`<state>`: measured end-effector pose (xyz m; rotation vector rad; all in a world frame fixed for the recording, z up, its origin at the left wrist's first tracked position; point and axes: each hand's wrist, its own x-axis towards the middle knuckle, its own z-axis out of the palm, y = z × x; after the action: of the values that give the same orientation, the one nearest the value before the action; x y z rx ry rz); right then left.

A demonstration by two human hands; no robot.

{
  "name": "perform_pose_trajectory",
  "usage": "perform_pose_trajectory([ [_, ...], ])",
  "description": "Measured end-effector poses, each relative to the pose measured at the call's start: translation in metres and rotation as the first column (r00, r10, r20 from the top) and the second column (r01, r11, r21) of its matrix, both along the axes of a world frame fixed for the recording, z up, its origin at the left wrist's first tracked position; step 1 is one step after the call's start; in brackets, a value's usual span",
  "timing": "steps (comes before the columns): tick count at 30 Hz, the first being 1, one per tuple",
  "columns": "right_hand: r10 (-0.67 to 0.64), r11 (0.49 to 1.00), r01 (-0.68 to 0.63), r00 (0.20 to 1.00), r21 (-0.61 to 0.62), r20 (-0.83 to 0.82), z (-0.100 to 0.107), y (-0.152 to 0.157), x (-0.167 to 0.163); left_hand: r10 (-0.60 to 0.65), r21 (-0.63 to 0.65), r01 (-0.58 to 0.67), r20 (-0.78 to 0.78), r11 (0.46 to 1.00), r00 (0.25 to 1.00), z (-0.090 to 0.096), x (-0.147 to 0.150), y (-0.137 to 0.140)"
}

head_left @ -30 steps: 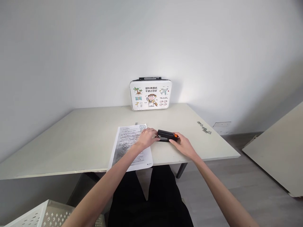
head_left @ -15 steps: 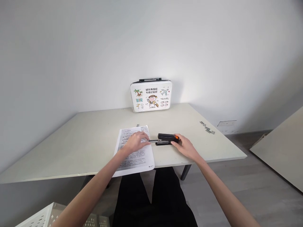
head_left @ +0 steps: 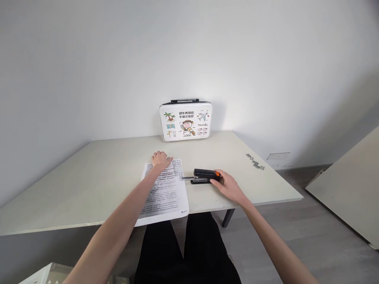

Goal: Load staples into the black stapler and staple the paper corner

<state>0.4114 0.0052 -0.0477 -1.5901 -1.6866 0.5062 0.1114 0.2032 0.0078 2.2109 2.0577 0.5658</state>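
My right hand is wrapped round the rear of a black stapler with an orange part at its back. The stapler lies on the table, and its metal staple tray sticks out of the front, over the edge of the printed paper sheets. At the top edge of the paper rests my left hand, knuckles up, thumb spread away from the fingers. Whatever lies under that hand is hidden.
On the white table, several small strips of staples lie near the right edge. A white cartoon-printed case stands at the back against the wall. Below at left is a white plastic basket.
My left hand has let go of the stapler's staple tray and moved forward to the paper's top edge, covering where a small strip lay. My right hand stays on the stapler.
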Motion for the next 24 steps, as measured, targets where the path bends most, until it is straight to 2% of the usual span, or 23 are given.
perform_pose_trajectory([
  [4, -0.012, 1.0, 0.012, 1.0, 0.001, -0.013, -0.001, 0.0, 0.0, -0.014, -0.008, 0.014, 0.021, 1.0, 1.0, -0.004, 0.002, 0.004],
  [8, 0.007, 1.0, -0.007, 1.0, 0.005, -0.025, 0.001, -0.002, 0.0, -0.109, -0.003, 0.109, 0.1, 0.994, 0.989, 0.003, 0.001, -0.003],
  [15, 0.011, 1.0, -0.011, 1.0, 0.001, -0.02, 0.005, -0.003, -0.001, -0.347, -0.005, 0.358, 0.238, 0.934, 0.907, 0.015, -0.009, -0.047],
  [19, 0.01, 1.0, -0.01, 0.999, -0.008, -0.033, 0.004, -0.003, -0.001, -0.379, -0.038, 0.412, 0.322, 0.91, 0.868, 0.016, -0.016, -0.072],
  [24, 0.01, 1.0, -0.01, 1.0, -0.003, -0.022, 0.004, -0.004, -0.001, -0.386, -0.06, 0.446, 0.408, 0.893, 0.827, 0.013, -0.019, -0.09],
])
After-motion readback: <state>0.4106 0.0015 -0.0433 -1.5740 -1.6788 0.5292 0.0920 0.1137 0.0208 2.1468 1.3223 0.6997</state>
